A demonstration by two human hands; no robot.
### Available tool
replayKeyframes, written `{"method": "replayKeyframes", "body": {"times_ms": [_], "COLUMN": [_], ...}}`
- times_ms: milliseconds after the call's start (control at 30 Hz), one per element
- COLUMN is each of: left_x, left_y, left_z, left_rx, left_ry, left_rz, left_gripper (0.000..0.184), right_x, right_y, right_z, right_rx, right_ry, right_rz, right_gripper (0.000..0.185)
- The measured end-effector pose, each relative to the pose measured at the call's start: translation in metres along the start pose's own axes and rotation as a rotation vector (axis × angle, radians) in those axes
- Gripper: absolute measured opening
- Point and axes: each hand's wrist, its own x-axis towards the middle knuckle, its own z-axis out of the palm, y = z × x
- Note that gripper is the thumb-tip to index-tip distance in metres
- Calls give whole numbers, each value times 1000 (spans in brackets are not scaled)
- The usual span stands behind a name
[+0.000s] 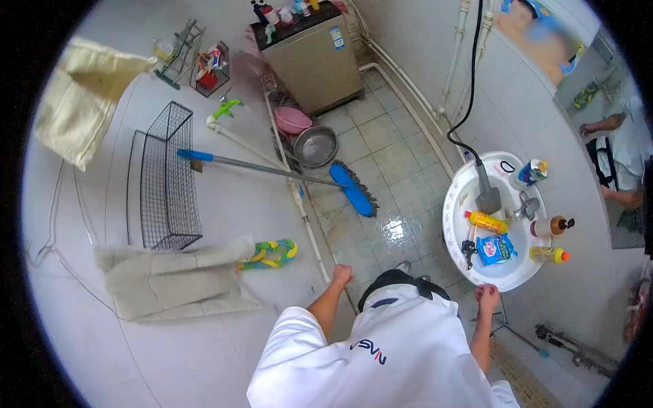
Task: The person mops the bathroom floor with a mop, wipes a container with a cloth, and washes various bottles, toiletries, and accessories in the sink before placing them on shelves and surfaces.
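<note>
Head view, left hand: the left hand (342, 273) is curled narrow near the left wall's white pipe (309, 231); whether it holds anything I cannot tell.
Right hand: the right hand (487, 296) is curled too, at the near rim of the sink (449, 231) (contact unclear, contents too).
Sink basin: a yellow bottle (486, 222) lies beyond a blue packet (496, 249); farther off sits a grey flat-headed tool (488, 200), a black cord (473, 81) rising above it.
Sink's right side: blue-and-white can (530, 174), faucet (526, 205), pump bottle (552, 226), capped bottle (549, 255).
In the way: the blue mop (354, 190), head on the floor, its pole slanting to the left wall.
Far floor: pink basin (294, 120) and metal basin (316, 146), before a boxy appliance (316, 64).
Left wall: wire basket (166, 183), with a pale cloth (177, 285) nearer.
</note>
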Motion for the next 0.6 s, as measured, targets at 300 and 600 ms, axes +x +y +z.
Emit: {"method": "replayKeyframes", "body": {"times_ms": [300, 600], "left_x": [3, -83], "left_y": [-44, -57], "left_z": [4, 11], "left_rx": [-35, -144], "left_ry": [-52, 16], "left_rz": [-74, -58], "left_gripper": [35, 24], "right_x": [-11, -13], "right_y": [-56, -33], "right_z": [19, -8], "right_rx": [-256, -653], "right_ry": [-274, -412], "right_rz": [-92, -352], "right_gripper": [20, 12]}}
